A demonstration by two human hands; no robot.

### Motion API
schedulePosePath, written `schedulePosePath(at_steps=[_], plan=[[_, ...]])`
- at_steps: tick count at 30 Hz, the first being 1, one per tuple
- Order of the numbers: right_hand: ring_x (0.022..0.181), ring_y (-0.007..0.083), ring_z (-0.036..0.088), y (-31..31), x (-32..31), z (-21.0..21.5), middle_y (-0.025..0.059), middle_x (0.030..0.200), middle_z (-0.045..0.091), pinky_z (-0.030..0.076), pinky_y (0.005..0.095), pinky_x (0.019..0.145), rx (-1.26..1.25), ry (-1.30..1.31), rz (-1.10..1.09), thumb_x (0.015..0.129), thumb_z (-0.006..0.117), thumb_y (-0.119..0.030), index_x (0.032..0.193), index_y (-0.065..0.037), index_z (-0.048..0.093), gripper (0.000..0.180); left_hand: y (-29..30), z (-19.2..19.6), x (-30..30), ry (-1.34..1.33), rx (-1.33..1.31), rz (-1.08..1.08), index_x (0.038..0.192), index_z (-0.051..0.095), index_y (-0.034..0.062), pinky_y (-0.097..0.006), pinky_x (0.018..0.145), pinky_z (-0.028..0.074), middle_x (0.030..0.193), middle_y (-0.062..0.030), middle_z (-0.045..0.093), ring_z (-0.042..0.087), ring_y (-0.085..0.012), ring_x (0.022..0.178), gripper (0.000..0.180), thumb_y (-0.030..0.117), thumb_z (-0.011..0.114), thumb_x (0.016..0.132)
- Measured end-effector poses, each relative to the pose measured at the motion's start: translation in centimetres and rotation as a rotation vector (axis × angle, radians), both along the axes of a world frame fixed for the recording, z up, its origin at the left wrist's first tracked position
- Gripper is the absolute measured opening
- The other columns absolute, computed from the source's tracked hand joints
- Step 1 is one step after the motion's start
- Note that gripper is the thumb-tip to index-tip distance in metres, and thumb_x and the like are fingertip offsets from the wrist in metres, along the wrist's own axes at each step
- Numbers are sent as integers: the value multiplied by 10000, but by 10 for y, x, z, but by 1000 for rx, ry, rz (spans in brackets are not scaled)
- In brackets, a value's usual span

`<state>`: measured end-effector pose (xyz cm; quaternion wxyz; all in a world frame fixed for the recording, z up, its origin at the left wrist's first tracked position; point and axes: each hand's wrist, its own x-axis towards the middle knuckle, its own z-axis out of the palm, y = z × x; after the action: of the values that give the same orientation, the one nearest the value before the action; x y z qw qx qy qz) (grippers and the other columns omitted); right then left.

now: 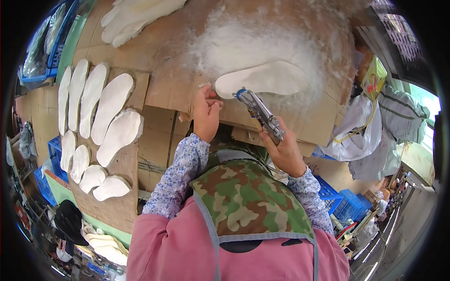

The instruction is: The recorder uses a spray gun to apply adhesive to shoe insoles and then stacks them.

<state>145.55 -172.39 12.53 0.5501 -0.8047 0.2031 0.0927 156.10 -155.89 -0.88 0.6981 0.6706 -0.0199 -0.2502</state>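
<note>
White insole is lying flat on cardboard, probably for backing; the right hand is wrapping around a metal spray gun, apparently to aim it; the left hand is curling its fingers narrowly nearby, any grip unclear.

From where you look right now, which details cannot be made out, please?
- Head view: the handle of the spray gun, covered by the right hand.
- Head view: the far end of the insole pile, cut off by the upper edge.
- Head view: whether the left hand pinches anything; its fingertips show too small.
</note>
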Motion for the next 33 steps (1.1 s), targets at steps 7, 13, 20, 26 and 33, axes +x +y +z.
schedulePosePath(at_steps=[7,13,20,26,33], plan=[[817,253,627,7,7,-3,127,886,635,484,335,751,-36,-32,91,879,583,-25,1152,-13,489,288,1,-4,2,31,-25,24,1352,352,-27,-290,811,485,1111,-128,524,567,-164,885,499,-25,461,866],[798,276,631,-14,-4,-11,138,890,639,484,330,728,-62,-12,-18,883,581,-32,1153,-16,488,286,-2,-4,8,-37,77,-38,1365,339,-21,-266,756,492,1113,-122,532,568,-144,873,475,-10,440,901],[775,129,554,-60,-34,-19,80,847,628,463,286,720,-161,100,-279,900,615,-96,1063,2,570,195,-12,1,22,55,112,-26,1335,350,-17,-250,674,492,1029,-114,559,582,-143,800,460,-9,486,896],[537,26,417,-107,-63,-21,-62,653,503,329,199,486,91,13,-554,912,568,-90,1079,-37,627,185,-18,4,28,94,208,-19,1254,400,-19,-253,594,488,953,-91,570,583,-129,707,412,21,533,866],[565,51,473,-202,-113,-58,42,838,637,377,232,474,524,-273,-878,966,543,-339,1231,-5,553,426,-25,9,36,80,289,-33,1098,502,-13,-264,620,493,909,-62,564,570,-116,771,270,32,530,833]])
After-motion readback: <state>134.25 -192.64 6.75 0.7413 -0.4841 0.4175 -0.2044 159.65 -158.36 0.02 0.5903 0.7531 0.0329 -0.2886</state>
